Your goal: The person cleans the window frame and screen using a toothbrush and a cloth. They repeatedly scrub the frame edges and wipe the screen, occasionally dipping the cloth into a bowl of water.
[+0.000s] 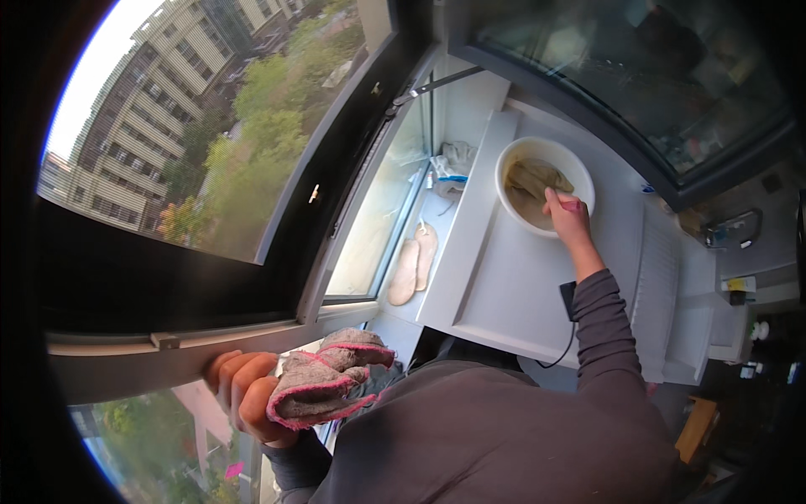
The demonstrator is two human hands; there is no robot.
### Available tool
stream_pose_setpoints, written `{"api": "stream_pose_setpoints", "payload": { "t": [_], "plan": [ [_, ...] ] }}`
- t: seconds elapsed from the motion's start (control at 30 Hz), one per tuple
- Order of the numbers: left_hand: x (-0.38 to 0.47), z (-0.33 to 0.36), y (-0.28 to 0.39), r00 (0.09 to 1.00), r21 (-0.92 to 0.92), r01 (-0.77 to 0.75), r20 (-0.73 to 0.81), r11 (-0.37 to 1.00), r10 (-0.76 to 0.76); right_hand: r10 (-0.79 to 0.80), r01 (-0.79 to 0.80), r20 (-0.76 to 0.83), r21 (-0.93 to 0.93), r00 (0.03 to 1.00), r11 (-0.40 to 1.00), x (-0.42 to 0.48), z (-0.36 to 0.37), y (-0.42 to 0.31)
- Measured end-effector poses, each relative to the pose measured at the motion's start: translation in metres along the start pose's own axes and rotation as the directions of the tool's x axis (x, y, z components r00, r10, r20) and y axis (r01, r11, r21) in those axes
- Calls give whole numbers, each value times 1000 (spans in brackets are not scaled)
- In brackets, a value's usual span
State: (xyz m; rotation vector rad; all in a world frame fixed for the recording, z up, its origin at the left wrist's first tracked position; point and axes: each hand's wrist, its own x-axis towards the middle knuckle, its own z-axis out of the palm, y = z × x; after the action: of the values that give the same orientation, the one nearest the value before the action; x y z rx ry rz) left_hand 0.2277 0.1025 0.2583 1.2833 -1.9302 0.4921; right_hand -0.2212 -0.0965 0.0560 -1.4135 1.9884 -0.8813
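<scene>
A grey cloth with pink stitched edging (327,378) is bunched in my left hand (249,390). The fingers of that hand lie against the lower window frame (126,365). To the right, my right hand (570,217) is curled over the near right side of a white bucket (582,167), its fingertips at a wet, olive-brown cloth (535,176). Whether those fingers grip the cloth is hidden. Murky water (532,211) shows below the cloth in the bucket, which stands on a white ledged surface (516,290).
An open window sash (636,138) juts in at the upper right, with a metal stay arm (441,85) on the frame. Two insoles (412,264) and a plastic bag (453,167) lie on the sill. A black adapter (568,299) with a cable sits beside my right sleeve.
</scene>
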Motion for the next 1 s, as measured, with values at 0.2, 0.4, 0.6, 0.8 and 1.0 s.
{"api": "stream_pose_setpoints", "payload": {
  "t": [0.2, 0.4, 0.6, 0.8, 1.0],
  "plan": [
    [12, -11, 18, 993, 96, 71, 84, 993, -79, -120, 92, 92, 266, 988, 960, 5, -4, -28],
    [10, -10, 26, 992, 135, 86, 81, 987, -98, -738, 407, 186, 735, 648, 542, -35, 38, -128],
    [12, -4, 29, 995, 155, 70, 57, 985, -80, -710, -181, 511, 853, 485, 490, -97, 92, -189],
    [9, -8, 32, 996, 174, 55, 57, 983, -66, -702, -418, 548, 827, 455, 375, -125, 135, -217],
    [9, -12, 27, 997, 183, 54, 53, 982, -65, -736, -403, 601, 785, 311, 470, -120, 140, -218]
  ]
}}
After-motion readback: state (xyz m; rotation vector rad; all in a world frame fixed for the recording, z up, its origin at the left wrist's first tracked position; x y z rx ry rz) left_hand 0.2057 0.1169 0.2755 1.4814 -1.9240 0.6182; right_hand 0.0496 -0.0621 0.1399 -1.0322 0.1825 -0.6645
